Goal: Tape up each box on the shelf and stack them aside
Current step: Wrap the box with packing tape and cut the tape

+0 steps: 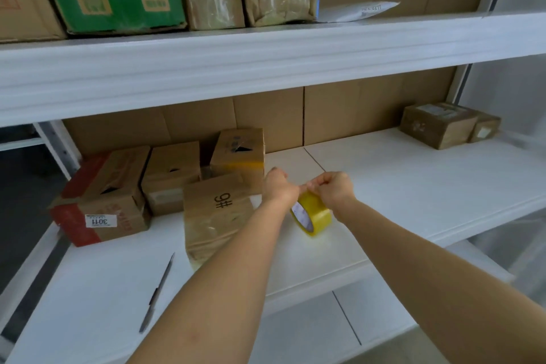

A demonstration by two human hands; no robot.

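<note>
Above the shelf (413,174), both hands (279,186) (332,186) on yellow tape roll (313,214).

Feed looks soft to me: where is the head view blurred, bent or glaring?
Head view: shelf edge bows from the wide lens; right margin is smeared; light is even, with a faint shadow under the tape roll; box labels are soft.

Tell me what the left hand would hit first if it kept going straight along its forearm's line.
Probably the upright box with the yellow tape band, just beyond the left hand; depth is unclear.
</note>
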